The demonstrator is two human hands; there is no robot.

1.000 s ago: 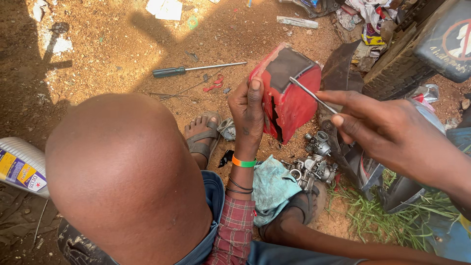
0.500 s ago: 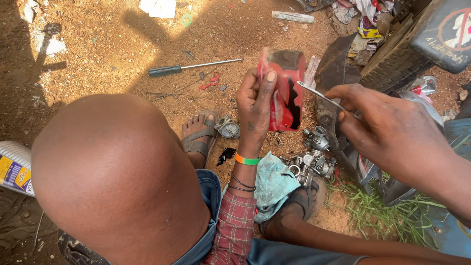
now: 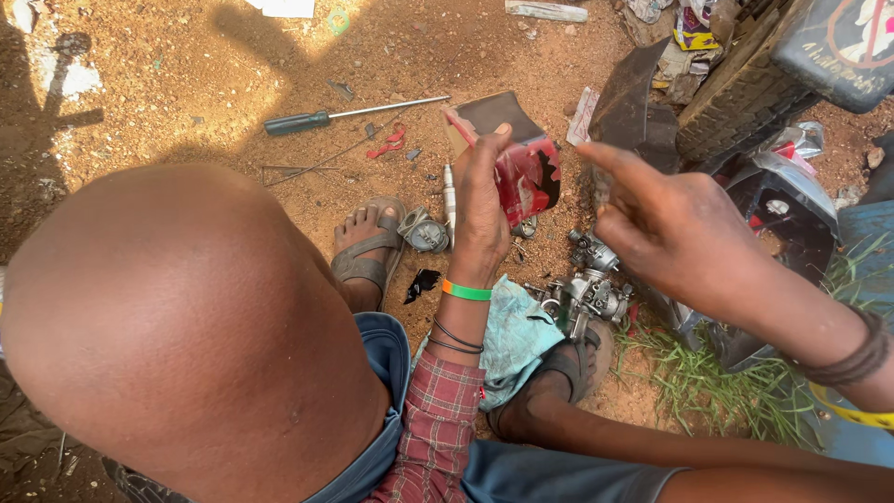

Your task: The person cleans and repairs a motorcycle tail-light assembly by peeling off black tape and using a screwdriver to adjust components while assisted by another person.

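Your right hand [image 3: 689,233]: fingers loosely spread, empty, just right of red plastic container [image 3: 517,158]. Container gripped upright by co-worker's hand [image 3: 480,214], above dirt ground [image 3: 168,84]. Your left hand: out of view. Screwdriver [image 3: 345,115] lies left of container; carburetor [image 3: 587,293] below it.

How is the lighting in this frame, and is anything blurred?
Head view: hard sunlight on the reddish dirt ground, with sharp shadows at top left; the wearer's right hand is slightly motion-blurred at the fingers; the red plastic container in the other person's hand shows a glossy highlight.
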